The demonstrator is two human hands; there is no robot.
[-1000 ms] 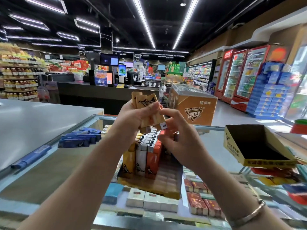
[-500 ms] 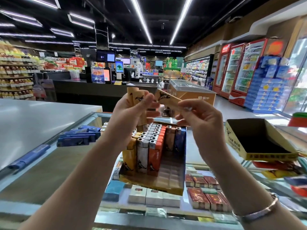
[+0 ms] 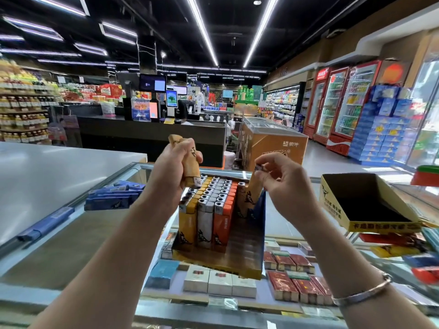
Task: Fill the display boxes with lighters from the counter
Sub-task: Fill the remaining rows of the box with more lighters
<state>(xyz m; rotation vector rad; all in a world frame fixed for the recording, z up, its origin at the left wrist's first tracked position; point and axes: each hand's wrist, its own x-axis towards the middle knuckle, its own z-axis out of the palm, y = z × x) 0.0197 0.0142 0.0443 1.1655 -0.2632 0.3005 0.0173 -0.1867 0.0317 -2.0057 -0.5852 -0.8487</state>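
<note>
A display box (image 3: 242,257) stands on the glass counter, partly filled with upright rows of yellow, white and orange lighters (image 3: 209,200). My left hand (image 3: 171,172) grips a bunch of tan lighters (image 3: 191,162) above the box's left side. My right hand (image 3: 282,181) pinches the metal top of one tan lighter (image 3: 253,191), upright in the box's right column beside another tan one. A second display box (image 3: 361,224), yellow and empty, sits tilted at the right.
Loose blue lighters (image 3: 114,198) lie on the glass counter (image 3: 59,245) at the left. Cigarette packs (image 3: 218,281) show under the glass. More coloured lighters (image 3: 394,245) lie under the empty box. A grey countertop (image 3: 47,176) is at the far left.
My right hand took one tan lighter from the bunch in my left hand and brought it down into the right side of the box. The left hand stayed raised.
</note>
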